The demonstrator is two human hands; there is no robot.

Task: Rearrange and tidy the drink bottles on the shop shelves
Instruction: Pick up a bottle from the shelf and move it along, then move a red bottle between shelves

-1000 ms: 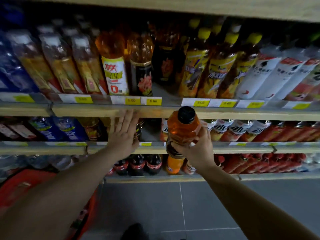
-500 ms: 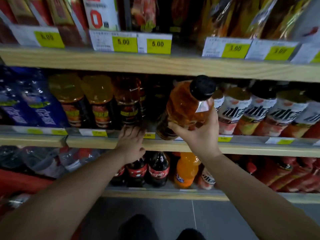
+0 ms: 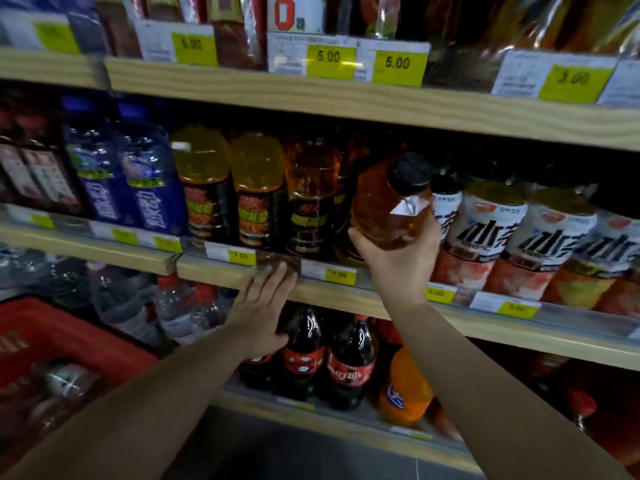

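As the right hand (image 3: pixel 398 261) grips an amber bottle (image 3: pixel 375 206), white-labelled bottles (image 3: pixel 485 230) seemingly abut.

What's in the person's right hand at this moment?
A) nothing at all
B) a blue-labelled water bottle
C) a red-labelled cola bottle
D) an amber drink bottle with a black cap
D: the right hand grips the amber bottle from below, its black cap tilted toward the camera, at the front of the middle shelf.
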